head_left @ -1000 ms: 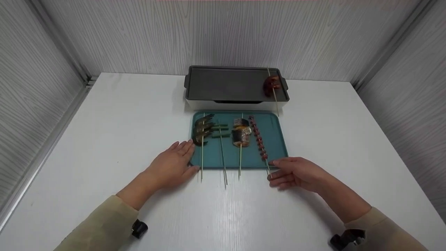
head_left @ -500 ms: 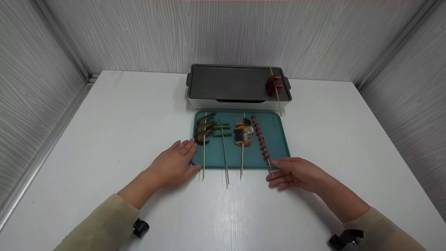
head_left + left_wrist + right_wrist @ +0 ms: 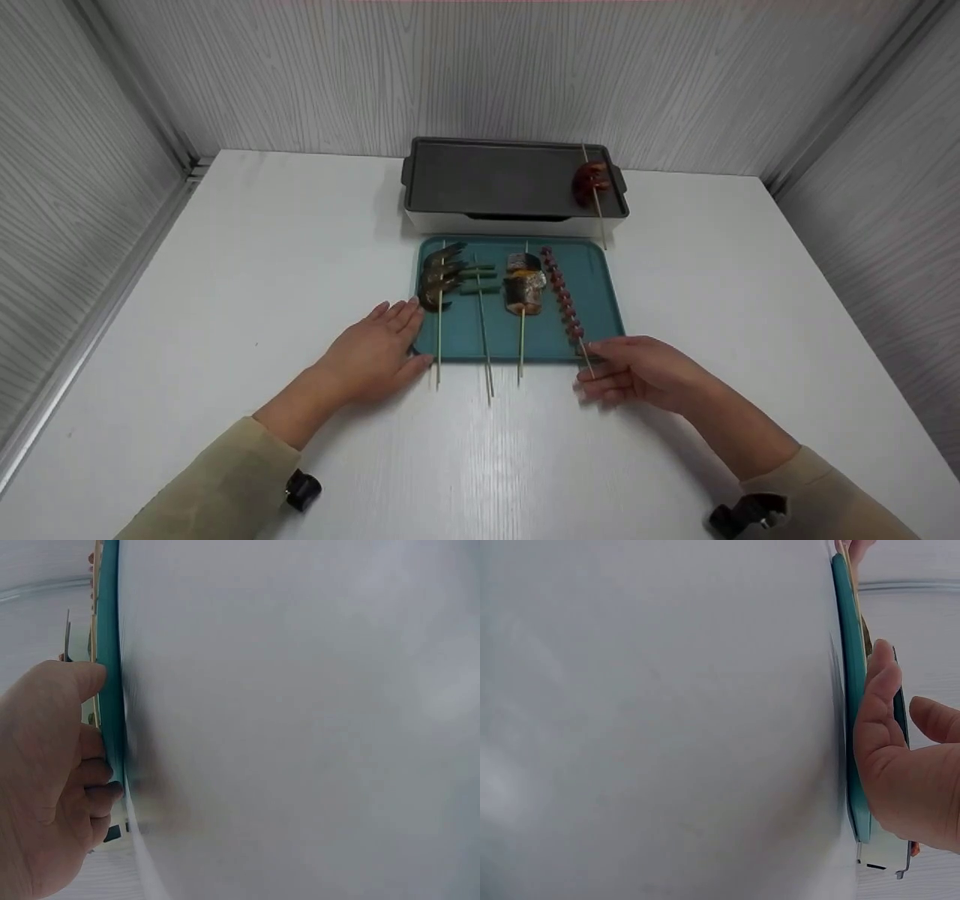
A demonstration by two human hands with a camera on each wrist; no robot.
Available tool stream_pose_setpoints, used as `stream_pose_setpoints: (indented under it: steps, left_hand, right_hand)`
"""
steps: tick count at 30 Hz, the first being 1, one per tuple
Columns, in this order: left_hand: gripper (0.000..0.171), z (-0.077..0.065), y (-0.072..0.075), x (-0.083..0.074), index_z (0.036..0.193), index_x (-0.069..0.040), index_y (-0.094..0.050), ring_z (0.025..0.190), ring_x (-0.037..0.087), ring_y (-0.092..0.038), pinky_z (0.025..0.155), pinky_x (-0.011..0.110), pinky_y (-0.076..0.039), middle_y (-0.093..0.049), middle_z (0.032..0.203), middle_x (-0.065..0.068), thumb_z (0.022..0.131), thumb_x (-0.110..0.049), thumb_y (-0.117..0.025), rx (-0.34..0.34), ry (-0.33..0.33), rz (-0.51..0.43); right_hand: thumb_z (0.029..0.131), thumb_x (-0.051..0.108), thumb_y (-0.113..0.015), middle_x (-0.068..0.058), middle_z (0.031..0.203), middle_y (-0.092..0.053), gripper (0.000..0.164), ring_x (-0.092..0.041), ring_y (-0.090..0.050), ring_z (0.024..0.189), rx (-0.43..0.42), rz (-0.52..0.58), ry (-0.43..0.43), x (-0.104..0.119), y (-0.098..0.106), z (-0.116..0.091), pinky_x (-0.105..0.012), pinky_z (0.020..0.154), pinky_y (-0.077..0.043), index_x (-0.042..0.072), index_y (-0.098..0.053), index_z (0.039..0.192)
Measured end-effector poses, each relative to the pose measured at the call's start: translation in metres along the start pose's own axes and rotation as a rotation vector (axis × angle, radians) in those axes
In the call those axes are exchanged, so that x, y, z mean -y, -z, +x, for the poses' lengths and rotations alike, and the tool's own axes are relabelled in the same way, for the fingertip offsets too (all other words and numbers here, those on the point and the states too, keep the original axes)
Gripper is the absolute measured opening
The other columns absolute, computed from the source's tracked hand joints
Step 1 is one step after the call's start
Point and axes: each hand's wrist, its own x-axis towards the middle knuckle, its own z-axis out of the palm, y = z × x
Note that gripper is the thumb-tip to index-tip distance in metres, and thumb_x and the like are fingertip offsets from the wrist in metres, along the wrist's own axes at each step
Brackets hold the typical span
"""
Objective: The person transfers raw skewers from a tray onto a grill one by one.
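Note:
A teal tray lies on the table with several skewers on it. My left hand rests at its left edge, fingers extended, the thumb on the rim in the left wrist view. At the near right corner is my right hand, beside a skewer of small red pieces. The bare stick end of that skewer lies across the right fingers. In the right wrist view the thumb stands apart from the bent fingers. Left of it are a fish-chunk skewer, a green-vegetable skewer and a shrimp skewer.
Behind the tray stands a flat dark grill plate on a white base. A dark red, octopus-like skewer lies at its right end, the stick overhanging the front. Pale wood-grain panels enclose the white table.
The near end of the red-piece skewer has shifted slightly right and away from me at the right fingers. The left hand keeps its place on the tray edge. The head view shifted a little.

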Motion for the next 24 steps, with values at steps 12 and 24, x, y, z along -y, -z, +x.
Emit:
stream_pose_setpoints:
  steps: [12,24]
  left_hand:
    - [0.076,0.001,0.001,-0.001,0.159,0.012,-0.035,0.157,0.041,-0.029,0.129,0.054,-0.021,-0.030,0.168,0.028,0.112,-0.048,-0.045,-0.002,0.000,-0.006]
    - [0.076,0.001,0.001,-0.002,0.159,0.012,-0.035,0.157,0.039,-0.029,0.129,0.054,-0.021,-0.031,0.168,0.028,0.112,-0.046,-0.046,0.001,0.007,-0.011]
  right_hand:
    - [0.107,0.023,-0.068,-0.016,0.120,-0.077,0.053,-0.023,-0.078,0.103,-0.001,0.026,0.041,-0.001,0.005,-0.006,-0.034,0.093,-0.062,-0.009,-0.053,0.147]
    - [0.104,0.010,-0.068,-0.016,0.120,-0.077,0.050,-0.019,-0.077,0.101,-0.032,0.035,0.054,-0.004,0.005,-0.011,-0.029,0.090,-0.061,-0.012,-0.053,0.146]
